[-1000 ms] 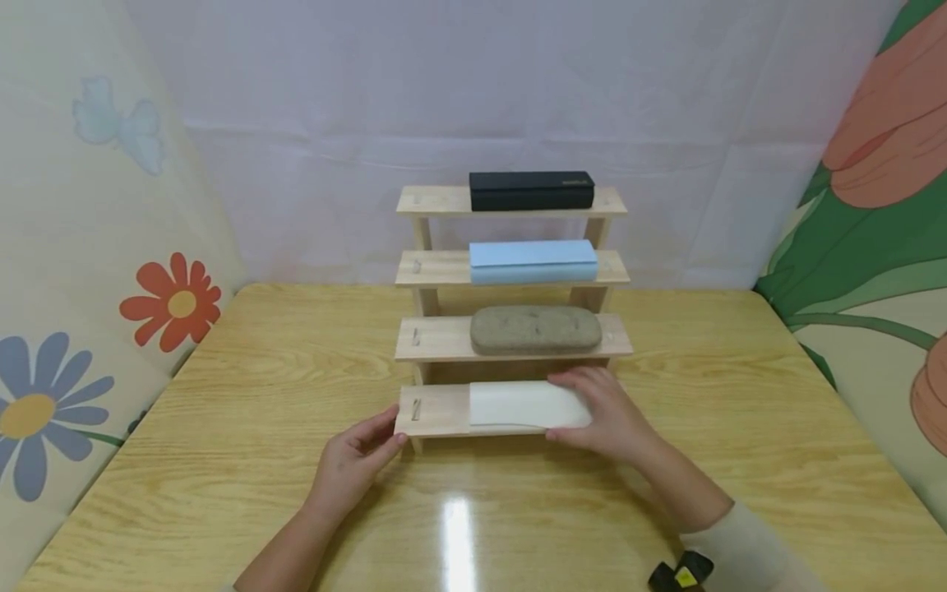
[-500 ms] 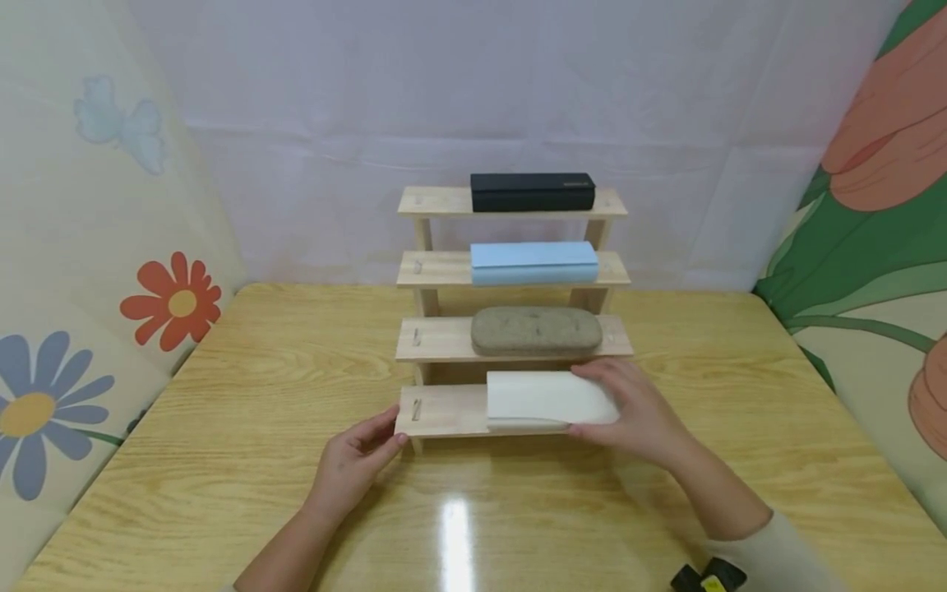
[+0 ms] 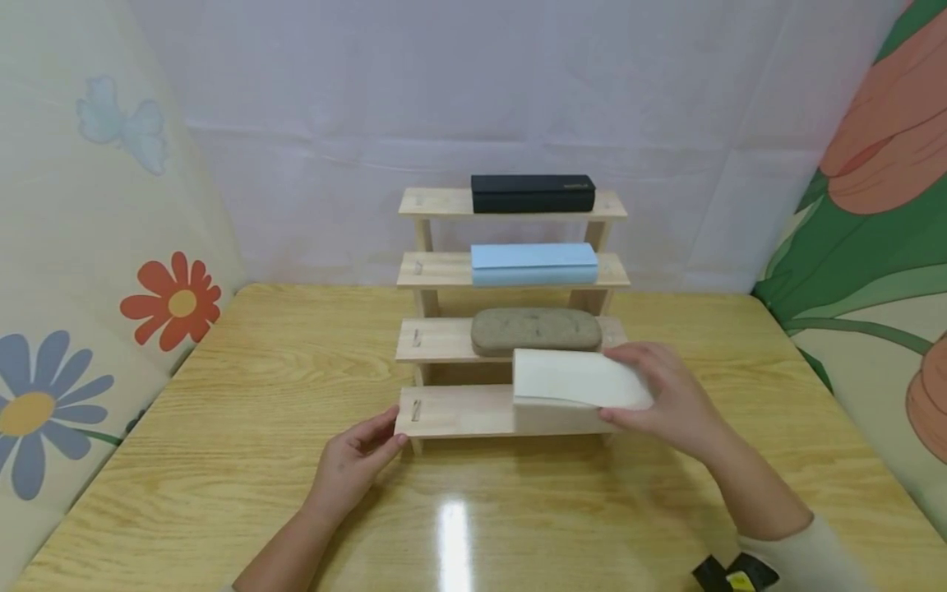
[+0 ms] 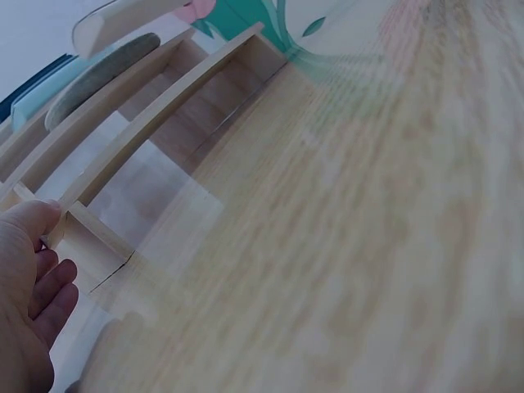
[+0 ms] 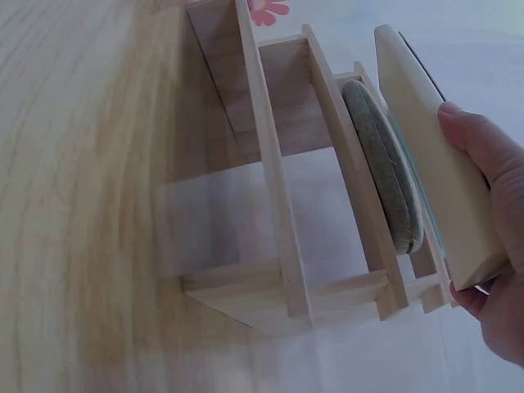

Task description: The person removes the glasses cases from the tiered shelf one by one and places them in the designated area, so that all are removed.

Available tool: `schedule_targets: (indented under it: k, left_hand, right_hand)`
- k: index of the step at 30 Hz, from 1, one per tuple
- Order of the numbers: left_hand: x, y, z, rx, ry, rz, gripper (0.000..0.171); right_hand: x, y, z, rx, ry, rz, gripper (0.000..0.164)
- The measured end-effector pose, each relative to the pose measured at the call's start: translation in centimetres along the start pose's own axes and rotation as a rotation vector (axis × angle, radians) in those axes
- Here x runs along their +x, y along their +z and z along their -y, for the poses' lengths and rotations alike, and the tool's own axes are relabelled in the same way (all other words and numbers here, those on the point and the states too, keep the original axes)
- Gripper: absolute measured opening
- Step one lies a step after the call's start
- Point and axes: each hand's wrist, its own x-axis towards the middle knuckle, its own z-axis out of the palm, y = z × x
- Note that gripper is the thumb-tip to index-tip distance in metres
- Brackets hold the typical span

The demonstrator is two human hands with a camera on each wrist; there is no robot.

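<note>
My right hand [image 3: 669, 403] grips the right end of a white glasses case [image 3: 570, 380], thumb in front and fingers behind. In the right wrist view the white case [image 5: 438, 164] is lifted off the shelves. With thumb and fingers my left hand [image 3: 358, 460] holds the left end of the lowest board [image 3: 451, 411] of a wooden tiered stand; the left wrist view shows that thumb [image 4: 37, 219] at the board's corner. On the tiers above lie a grey-brown glasses case [image 3: 536, 330], a light blue case [image 3: 534, 265] and, on top, a black case [image 3: 533, 194].
The stand is on a wood-grain table [image 3: 296, 353]. A white cloth backdrop [image 3: 333, 148] hangs behind it, with flower-printed panels at left and right. Near the right sleeve [image 3: 799, 551] is a black item with a yellow patch [image 3: 740, 580].
My right hand has raised the white case off the lowest board and moved it to the right, baring more of that board. My left hand has stayed at the board's end.
</note>
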Motion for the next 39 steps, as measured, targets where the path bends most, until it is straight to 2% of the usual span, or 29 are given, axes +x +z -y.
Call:
schedule_targets:
  k: [24,39]
  left_hand:
    - [0.1,0.0,0.3,-0.025,-0.002,0.007,0.042]
    - [0.1,0.0,0.3,-0.031,-0.004,0.007,0.042]
  right_hand:
    - [-0.3,-5.0,-2.3,-0.041,0.117,-0.104,0.066]
    - [-0.9,-6.6,-4.7,-0.093,0.234,-0.149,0.069]
